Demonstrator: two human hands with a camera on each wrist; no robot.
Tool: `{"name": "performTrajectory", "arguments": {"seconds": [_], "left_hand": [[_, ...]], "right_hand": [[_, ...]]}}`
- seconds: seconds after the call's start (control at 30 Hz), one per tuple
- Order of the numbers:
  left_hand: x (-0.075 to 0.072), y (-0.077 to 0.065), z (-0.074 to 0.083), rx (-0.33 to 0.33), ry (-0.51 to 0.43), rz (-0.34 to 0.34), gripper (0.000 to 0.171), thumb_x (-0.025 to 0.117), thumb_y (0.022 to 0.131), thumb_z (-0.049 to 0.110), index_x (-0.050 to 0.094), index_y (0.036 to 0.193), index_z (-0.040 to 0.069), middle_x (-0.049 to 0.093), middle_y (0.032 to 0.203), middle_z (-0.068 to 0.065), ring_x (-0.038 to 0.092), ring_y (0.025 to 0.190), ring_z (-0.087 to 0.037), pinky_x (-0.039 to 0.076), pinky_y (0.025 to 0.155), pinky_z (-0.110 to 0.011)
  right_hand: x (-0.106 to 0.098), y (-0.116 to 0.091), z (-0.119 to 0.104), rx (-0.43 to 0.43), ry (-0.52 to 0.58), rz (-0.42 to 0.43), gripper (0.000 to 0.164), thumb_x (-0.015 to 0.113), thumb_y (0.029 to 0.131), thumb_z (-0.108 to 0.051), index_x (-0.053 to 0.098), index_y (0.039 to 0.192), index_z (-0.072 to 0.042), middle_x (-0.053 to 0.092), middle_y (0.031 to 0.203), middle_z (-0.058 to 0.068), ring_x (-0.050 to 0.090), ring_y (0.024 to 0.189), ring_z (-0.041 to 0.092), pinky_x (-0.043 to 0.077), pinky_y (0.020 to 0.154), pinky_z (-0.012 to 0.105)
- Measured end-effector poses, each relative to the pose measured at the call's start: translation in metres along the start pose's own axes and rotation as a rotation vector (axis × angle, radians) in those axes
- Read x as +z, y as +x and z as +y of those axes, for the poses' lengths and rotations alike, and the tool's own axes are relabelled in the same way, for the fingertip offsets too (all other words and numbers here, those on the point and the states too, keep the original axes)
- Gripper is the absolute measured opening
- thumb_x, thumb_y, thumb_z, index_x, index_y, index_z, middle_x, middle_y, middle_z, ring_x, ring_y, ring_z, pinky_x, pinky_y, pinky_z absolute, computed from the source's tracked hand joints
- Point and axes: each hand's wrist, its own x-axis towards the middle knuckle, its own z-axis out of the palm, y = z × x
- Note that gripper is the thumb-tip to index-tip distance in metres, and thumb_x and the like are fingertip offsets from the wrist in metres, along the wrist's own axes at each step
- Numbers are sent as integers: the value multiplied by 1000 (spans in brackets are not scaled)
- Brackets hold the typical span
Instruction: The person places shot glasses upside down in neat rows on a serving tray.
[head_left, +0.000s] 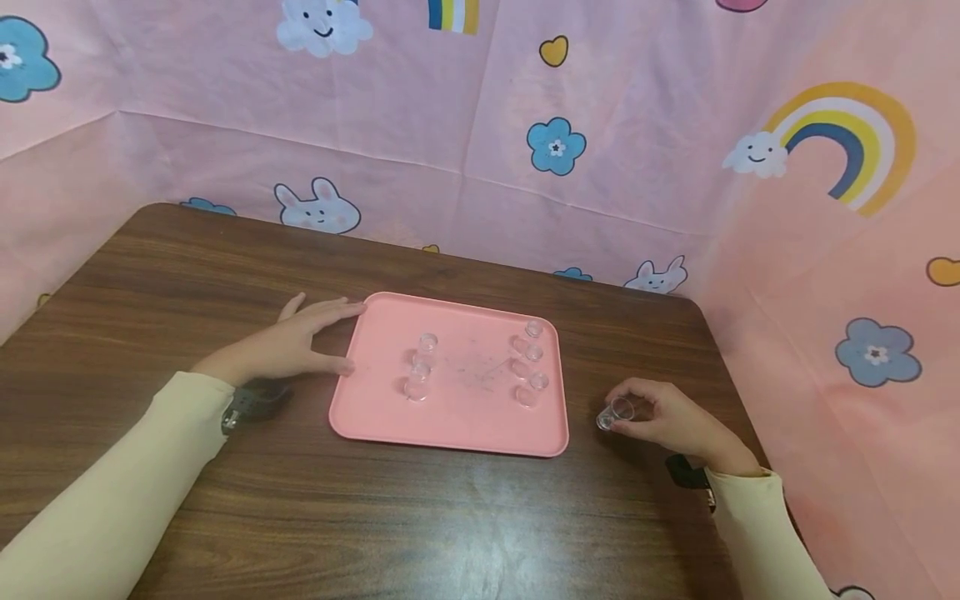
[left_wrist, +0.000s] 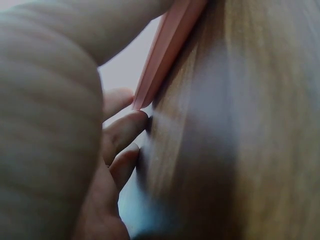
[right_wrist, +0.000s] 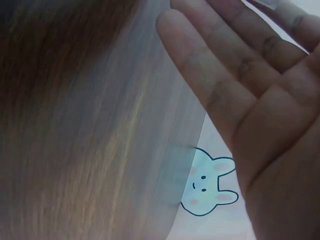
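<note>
My left hand [head_left: 281,346] rests at the left edge of a pink tray [head_left: 465,437], fingers spread and loosely extended, the thumb over the rim. In the left wrist view, fingertips [left_wrist: 131,122] lie right at the tray's rim [left_wrist: 162,55]. To the tray's right, my right hand [head_left: 675,417] pinches a small clear cup [head_left: 622,408] between thumb and fingers, low over the table. Small clear cups stand on the tray in two groups: one left of the middle [head_left: 422,372], another along the right side [head_left: 534,352]. Most of the held cup is outside the right wrist view.
The dark wood table [head_left: 420,517] carries the tray. A pink cloth [head_left: 412,125] with rainbows, flowers and rabbits hangs behind the table and along its right side. Faint grey marks [head_left: 476,371] show on the tray's middle.
</note>
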Motion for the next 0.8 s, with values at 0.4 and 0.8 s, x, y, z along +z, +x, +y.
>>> {"name": "performTrajectory", "arguments": {"seconds": [0.4, 0.8], "left_hand": [[-1, -1, 0, 8, -8, 6, 97, 80, 84, 56, 37, 161, 17, 34, 166, -15, 19, 157, -40, -16, 122, -63], [1, -1, -3, 9, -13, 6, 96, 80, 84, 56, 37, 161, 19, 36, 166, -11, 19, 157, -38, -15, 123, -62]], "right_hand": [[0, 13, -12, 33, -92, 53, 30, 83, 90, -18, 72, 117, -10, 72, 102, -6, 67, 95, 16, 60, 88, 35], [1, 48, -44, -38, -66, 208, 25, 80, 93, -26, 73, 116, -20, 71, 105, -8, 64, 99, 18, 56, 90, 46]]}}
